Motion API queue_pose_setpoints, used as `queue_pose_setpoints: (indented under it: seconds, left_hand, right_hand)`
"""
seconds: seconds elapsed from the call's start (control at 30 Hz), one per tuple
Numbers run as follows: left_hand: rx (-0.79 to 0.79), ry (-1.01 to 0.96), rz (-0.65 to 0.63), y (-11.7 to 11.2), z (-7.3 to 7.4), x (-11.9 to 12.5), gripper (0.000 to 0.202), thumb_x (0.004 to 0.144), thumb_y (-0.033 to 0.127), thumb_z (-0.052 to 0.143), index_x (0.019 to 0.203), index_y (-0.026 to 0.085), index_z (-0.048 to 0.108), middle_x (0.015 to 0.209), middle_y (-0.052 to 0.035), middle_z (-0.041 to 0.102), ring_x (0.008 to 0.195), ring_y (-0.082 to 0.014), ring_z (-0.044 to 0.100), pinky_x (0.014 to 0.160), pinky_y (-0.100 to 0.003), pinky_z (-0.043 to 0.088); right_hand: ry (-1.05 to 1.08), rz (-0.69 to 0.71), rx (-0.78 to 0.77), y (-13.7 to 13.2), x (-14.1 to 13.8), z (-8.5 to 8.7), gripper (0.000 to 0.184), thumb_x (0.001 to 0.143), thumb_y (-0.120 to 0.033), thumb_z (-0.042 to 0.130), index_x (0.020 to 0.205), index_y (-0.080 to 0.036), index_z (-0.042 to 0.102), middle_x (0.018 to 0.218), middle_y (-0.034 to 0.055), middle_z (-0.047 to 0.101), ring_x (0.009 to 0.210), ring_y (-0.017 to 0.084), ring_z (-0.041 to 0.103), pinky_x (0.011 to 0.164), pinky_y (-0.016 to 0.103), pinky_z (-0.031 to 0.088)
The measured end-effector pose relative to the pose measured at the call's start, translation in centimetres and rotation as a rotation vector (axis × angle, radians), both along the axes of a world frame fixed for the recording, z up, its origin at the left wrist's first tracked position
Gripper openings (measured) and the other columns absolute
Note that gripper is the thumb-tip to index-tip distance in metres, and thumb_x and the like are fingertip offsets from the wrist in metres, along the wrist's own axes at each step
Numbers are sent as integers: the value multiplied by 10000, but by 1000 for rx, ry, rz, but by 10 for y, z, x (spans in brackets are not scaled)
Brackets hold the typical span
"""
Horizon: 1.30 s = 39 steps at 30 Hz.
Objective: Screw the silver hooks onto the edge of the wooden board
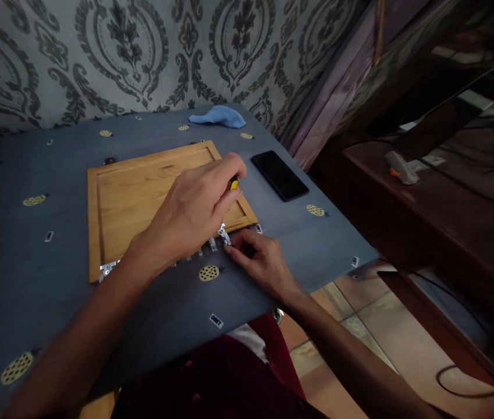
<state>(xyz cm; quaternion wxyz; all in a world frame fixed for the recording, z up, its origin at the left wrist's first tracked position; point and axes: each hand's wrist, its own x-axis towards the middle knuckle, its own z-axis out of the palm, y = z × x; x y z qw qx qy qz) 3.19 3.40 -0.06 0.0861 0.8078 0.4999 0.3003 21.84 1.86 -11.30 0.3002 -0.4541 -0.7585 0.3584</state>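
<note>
Head cam: patterned wall covering (177, 75) behind the board, w/ dark brown furniture (373, 180) & cables well off to its right. Under it, table w/ blue-grey pineapple-print cover (63, 262). Wooden board (137, 203) lies flat on that, raised frame round its edges. L hand (198, 195) is over the board's right half, fingers curled tight round a small tool; most of the tool's hidden by the hand. R hand (259, 259) is just off the board's near edge, toward its right corner, fingers bent in, thumb & index tips at a hinge's outer end; can't tell if pinching or only touching. Black phone (280, 176) flat, right of board; blue cloth (218, 116) crumpled, beyond board's far edge. Metal hinge (224, 235) at board's near edge, close to R corner; 2nd hinge (107, 269) at near L corner, partly behind L forearm. Tool handle (234, 183), yellow & black, shows btwn L thumb & index, above the board's R side. Few small shiny pcs (201, 252) in a row along the near edge.
</note>
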Motion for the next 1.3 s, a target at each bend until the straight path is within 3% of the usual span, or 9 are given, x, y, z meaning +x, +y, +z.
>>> queue_pose_setpoints:
  seconds: [0.17,0.33,0.5,0.67,1.3]
  left_hand:
    - [65,42,54,1,-5,2,102,949,186,586,1032,197,644,1054,-65,685,941,-200,670,839,-347,547]
    - [136,-46,13,3,-12,3,243,924,123,593,1156,195,598,1140,-54,703,1015,-190,683,880,-333,570]
    - [166,-72,-46,1,-9,1,247,928,94,552,1151,196,578,1056,-23,718,938,-157,696,839,-297,573]
    - [211,-74,-19,-3,-2,-1,187,921,107,589,1083,201,576,1000,-16,717,887,-155,695,817,-306,562]
    - [220,-43,-33,-2,-12,2,85,938,123,590,1006,172,605,950,-16,709,886,-148,689,795,-291,560]
  right_hand:
    - [-7,6,15,0,1,-1,155,897,-342,649,801,-222,634,723,8,666,650,154,590,622,286,434]
    - [-2,13,26,0,1,-1,143,896,-332,640,815,-215,649,729,9,672,657,154,600,627,277,439]
    - [5,12,5,0,1,0,167,902,-352,635,811,-213,655,721,11,671,644,151,589,627,282,439]
    - [13,10,15,0,1,-1,154,901,-342,644,822,-211,661,730,9,675,657,150,597,637,281,439]
    - [-8,8,24,0,1,-1,153,905,-344,643,829,-213,663,746,16,695,667,156,614,632,277,453]
